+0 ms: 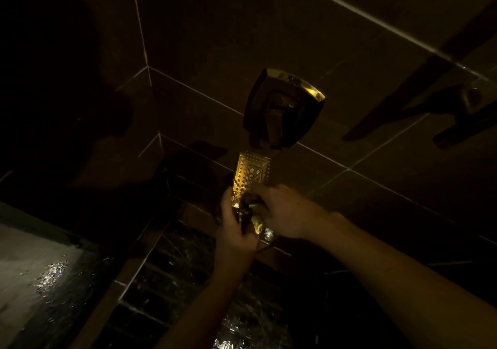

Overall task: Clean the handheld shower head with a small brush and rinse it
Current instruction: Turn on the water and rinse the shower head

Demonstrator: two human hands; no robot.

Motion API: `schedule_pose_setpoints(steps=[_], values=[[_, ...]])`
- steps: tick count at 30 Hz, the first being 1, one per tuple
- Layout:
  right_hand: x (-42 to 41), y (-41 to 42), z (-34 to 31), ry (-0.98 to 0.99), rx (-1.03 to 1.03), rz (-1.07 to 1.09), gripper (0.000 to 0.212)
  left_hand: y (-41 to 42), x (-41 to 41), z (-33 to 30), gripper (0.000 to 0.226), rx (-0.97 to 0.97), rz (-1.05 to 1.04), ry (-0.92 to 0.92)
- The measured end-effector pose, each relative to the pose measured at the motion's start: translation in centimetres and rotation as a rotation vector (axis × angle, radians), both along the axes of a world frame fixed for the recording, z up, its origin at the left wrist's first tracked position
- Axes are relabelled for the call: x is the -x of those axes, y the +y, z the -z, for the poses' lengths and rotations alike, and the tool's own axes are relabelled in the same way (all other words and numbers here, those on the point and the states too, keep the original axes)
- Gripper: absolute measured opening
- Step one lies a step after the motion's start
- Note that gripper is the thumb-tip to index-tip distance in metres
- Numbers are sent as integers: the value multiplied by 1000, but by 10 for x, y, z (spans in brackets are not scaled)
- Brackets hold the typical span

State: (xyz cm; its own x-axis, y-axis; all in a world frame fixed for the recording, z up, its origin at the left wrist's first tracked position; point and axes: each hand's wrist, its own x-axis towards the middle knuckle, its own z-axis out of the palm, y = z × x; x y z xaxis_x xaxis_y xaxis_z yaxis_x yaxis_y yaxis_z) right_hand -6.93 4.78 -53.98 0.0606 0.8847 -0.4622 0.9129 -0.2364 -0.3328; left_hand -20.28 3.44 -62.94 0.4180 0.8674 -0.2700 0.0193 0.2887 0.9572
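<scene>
Dim light here, but the gold shower head (250, 175) stands out, its long axis running up and away from both hands, holed face toward the person. The left hand (233, 230) grips its handle from below; the right hand (285, 211) pinches something dark, probably the brush (246, 200), against the lower face.

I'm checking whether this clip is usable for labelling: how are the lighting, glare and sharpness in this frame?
Head view: very dim and yellow-tinted, the upper left nearly black; the gold shower head catches bright reflections; large hand shadows fall on the tiled wall; the wet floor glints. The left hand and right hand look soft, and any brush between them is too dark to make out. Wide-angle distortion tilts the grout lines.
</scene>
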Motion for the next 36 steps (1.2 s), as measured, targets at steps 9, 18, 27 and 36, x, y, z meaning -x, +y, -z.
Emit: schedule_pose_setpoints(steps=[9, 18, 27, 36], values=[[0, 0, -5, -71, -31, 61, 35, -7, -2, -5, 96, -109, 33, 135], [-17, 23, -19, -72, -143, 170, 40, -13, -1, -3, 104, -110, 72, 139], [-39, 25, -11, -282, 32, 173, 41, -20, 2, -3, 93, -82, 25, 166], [-2, 9, -23, -38, 171, -22, 32, -14, 6, -11, 99, -57, 133, 184]])
